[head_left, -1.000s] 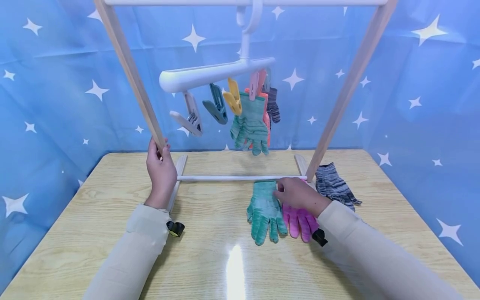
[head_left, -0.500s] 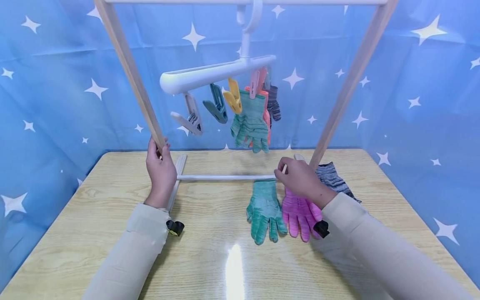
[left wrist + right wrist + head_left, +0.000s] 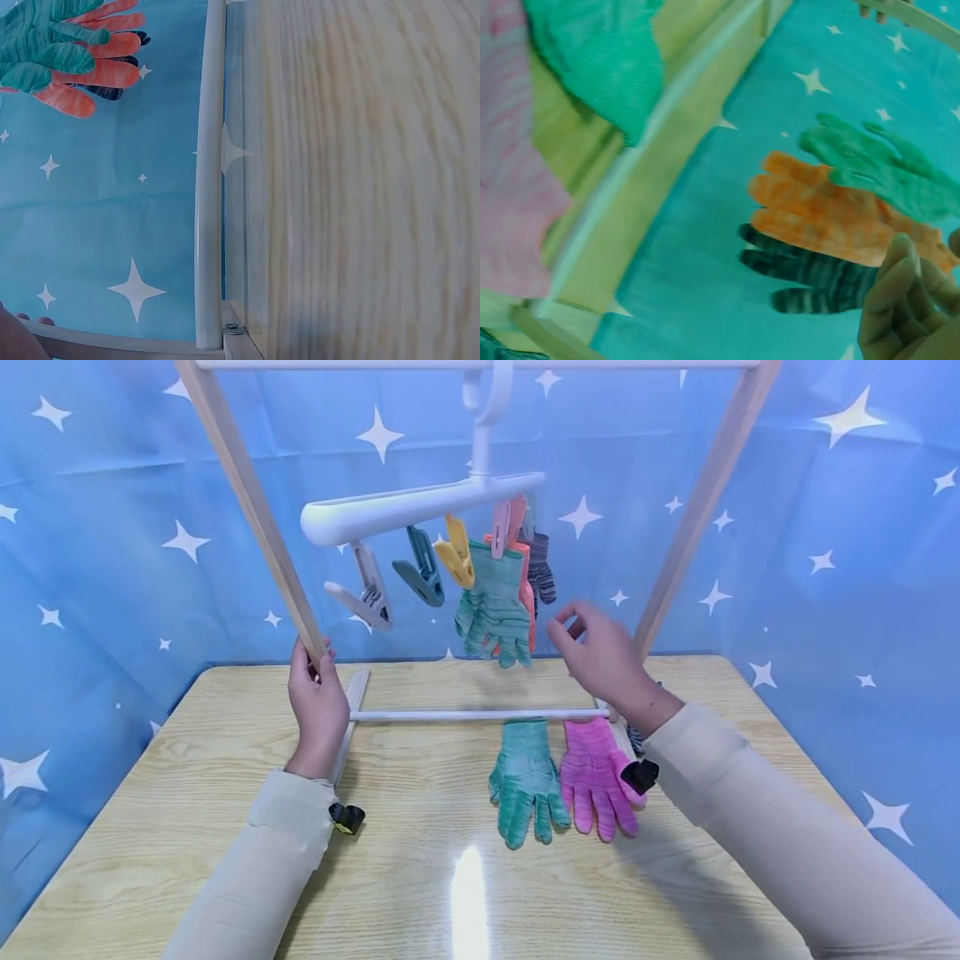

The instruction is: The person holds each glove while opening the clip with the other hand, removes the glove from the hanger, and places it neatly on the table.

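Note:
My left hand (image 3: 318,706) grips the left wooden post (image 3: 258,518) of a stand. The right hand (image 3: 603,656) is raised above the lower rail, fingers loosely bent, with nothing showing between them. Just to its left, a green glove (image 3: 497,597), an orange glove (image 3: 832,195) and a dark striped glove (image 3: 810,274) hang from a white hanger (image 3: 397,510). A pink clip (image 3: 500,531) holds the green glove. Yellow (image 3: 459,560), dark green (image 3: 423,572) and grey clips (image 3: 372,597) hang with nothing in them. The orange glove is partly hidden behind the green one.
A green glove (image 3: 527,785) and a pink glove (image 3: 596,777) lie on the wooden table (image 3: 397,860), their cuffs at the white lower rail (image 3: 450,716). Another dark striped glove (image 3: 637,742) is mostly hidden behind my right wrist. A starred blue curtain (image 3: 97,593) surrounds the table.
My right hand has risen from the cuffs of the table gloves to the height of the hanging gloves, uncovering the pink glove. The left hand keeps its grip on the post.

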`<state>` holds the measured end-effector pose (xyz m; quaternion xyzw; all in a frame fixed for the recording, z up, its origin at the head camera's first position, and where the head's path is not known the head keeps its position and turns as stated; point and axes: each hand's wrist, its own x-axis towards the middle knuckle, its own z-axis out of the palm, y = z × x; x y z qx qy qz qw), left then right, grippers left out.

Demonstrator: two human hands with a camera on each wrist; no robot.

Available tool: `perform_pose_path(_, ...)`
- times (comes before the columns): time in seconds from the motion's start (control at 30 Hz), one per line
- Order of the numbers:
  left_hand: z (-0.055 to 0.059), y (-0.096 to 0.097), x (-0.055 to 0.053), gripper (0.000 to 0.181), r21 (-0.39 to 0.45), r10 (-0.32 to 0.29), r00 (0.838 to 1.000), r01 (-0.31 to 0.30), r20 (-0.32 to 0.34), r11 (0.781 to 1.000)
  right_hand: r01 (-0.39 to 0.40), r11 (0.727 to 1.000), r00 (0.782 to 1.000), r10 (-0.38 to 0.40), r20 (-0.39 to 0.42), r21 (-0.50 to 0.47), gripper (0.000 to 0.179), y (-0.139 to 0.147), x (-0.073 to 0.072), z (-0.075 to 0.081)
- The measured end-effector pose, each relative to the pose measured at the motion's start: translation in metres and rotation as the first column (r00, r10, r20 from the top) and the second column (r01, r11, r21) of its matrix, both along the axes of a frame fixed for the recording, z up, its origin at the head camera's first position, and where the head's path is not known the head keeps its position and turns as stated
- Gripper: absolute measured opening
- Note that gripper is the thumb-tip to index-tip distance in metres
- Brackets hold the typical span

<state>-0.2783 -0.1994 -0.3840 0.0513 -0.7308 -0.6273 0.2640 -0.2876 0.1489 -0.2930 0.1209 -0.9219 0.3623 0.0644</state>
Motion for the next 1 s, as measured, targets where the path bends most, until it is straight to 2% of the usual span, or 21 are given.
perform_pose_path(0.23,-0.004,-0.001,0.000,0.044,0.007,0.001,1.000,-0.001,-0.006,1.000,-0.002,1.000,0.997,0.001,-0.076,-0.008,0.041,-0.011,-0.007,0.024)
perform_pose_path(0.47,-0.004,-0.002,-0.001,0.041,-0.001,0.006,1.000,-0.006,-0.013,1.000,0.020,0.999,0.996,-0.023,-0.082,-0.044,0.049,-0.023,-0.013,0.050)
perform_pose_path(0.7,0.000,-0.002,-0.002,0.041,0.009,-0.003,1.000,0.004,-0.028,1.000,0.030,0.993,0.995,-0.041,-0.095,-0.117,0.048,-0.039,-0.022,0.080)
perform_pose_path(1.0,-0.002,-0.003,-0.003,0.043,0.017,-0.001,1.000,0.001,-0.011,1.000,0.050,0.994,0.996,-0.056,-0.067,-0.093,0.056,-0.053,-0.034,0.096)
